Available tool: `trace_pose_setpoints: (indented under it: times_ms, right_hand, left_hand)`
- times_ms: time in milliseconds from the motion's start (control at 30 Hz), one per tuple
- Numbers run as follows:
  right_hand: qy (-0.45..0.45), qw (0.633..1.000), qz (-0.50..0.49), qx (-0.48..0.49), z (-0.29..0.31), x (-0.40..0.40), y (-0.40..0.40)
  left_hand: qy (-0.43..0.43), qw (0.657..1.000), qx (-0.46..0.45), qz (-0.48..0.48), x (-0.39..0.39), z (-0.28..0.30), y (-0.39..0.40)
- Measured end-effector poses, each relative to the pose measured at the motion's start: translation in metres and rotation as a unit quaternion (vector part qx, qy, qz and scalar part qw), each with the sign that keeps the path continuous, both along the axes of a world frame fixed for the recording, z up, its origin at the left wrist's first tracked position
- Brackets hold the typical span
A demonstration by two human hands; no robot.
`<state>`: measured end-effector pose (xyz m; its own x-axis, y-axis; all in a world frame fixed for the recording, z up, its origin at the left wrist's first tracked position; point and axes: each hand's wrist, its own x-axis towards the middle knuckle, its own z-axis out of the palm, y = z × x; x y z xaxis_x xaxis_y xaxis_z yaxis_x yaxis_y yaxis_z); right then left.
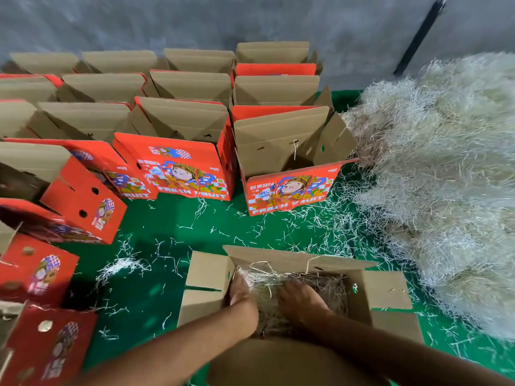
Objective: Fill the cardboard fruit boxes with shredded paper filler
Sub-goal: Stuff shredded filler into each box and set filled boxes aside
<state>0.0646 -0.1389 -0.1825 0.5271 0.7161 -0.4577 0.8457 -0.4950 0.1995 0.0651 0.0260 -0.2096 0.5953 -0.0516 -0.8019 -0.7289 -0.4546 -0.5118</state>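
Shredded paper filler [303, 285] is pressed under flat, spread fingers of the left hand [242, 295] and right hand [299, 298] inside the nearest cardboard fruit box [384, 291]; corners beyond the fingertips should be packed evenly.

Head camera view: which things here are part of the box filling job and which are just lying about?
Job:
open box
filler in it
left hand
right hand
shredded paper pile
red fruit boxes

Lying about:
loose strands on green floor
dark pole
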Motion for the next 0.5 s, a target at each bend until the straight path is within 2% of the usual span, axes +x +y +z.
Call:
trace_pose_setpoints:
  times_ms: [167, 267, 333, 400, 500]
  right_hand:
    - [0.043, 0.991, -0.094, -0.086, -0.008, -0.003, -0.013]
    - [0.055, 0.978, -0.140, -0.143, -0.012, -0.004, -0.018]
    - [0.057, 0.969, -0.147, -0.188, -0.010, -0.002, -0.024]
    - [0.067, 0.970, -0.150, -0.181, -0.004, -0.001, -0.029]
    - [0.094, 0.976, -0.152, -0.127, 0.017, 0.003, -0.036]
  left_hand:
    - [0.009, 0.997, -0.078, 0.007, 0.009, -0.023, 0.009]
    - [0.036, 0.995, -0.092, -0.019, 0.011, -0.029, 0.010]
    - [0.037, 0.994, -0.102, 0.007, 0.011, -0.024, 0.010]
    - [0.019, 0.989, -0.138, 0.048, 0.014, -0.017, 0.007]
    - [0.012, 0.984, -0.132, 0.116, 0.017, 0.011, -0.009]
